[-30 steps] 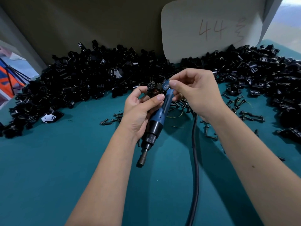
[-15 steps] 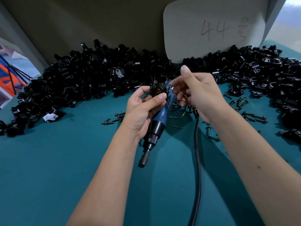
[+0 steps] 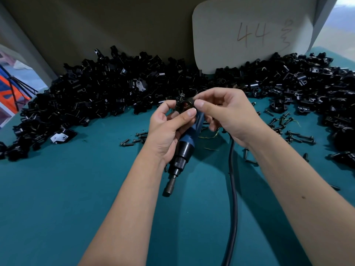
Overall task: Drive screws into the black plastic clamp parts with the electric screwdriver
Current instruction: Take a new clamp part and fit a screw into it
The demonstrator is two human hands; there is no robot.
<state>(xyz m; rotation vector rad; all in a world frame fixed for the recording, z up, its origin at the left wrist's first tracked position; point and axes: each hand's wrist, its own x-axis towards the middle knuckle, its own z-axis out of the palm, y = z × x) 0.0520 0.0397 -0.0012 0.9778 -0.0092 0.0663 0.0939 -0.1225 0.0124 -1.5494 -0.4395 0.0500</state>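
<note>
My left hand [image 3: 165, 129] pinches one black clamp part [image 3: 184, 104] between thumb and fingers, above the teal table [image 3: 76, 198]. My right hand [image 3: 228, 116] meets it from the right, with thumb and forefinger on the clamp. Its lower fingers curl round the top of the blue electric screwdriver [image 3: 189, 137]. The screwdriver hangs off the table between my hands, its bit [image 3: 170, 187] pointing down towards me. Its black cord [image 3: 233, 189] runs down from under my right wrist. Loose screws [image 3: 299, 137] lie on the table to the right.
A long heap of black clamp parts [image 3: 99, 96] runs along the back wall from left to right [image 3: 299, 81]. A few screws [image 3: 132, 140] lie left of my hands. A pale card marked 44 [image 3: 249, 33] leans on the wall.
My right forefinger, lifted half a second ago, has come back down onto the clamp beside the thumb. The left hand and the screwdriver have barely moved.
</note>
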